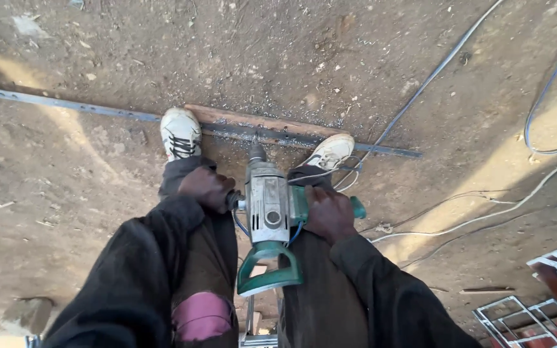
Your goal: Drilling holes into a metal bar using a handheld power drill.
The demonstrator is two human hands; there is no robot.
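Fingers [320, 196] of both hands wrap drill [269, 206] side grips, L&R.

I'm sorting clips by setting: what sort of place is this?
Probably an outdoor metalwork yard: bare dirt ground, a long steel strip pinned underfoot on a wooden board, a heavy green drill held by left hand and right hand, loose cables.

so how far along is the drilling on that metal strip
Done: metal shavings litter the dirt by the wooden board, so some drilling looks finished. In hand: the left hand and right hand grip the green drill, bit on the metal strip pinned underfoot. How many holes are left can't be told.
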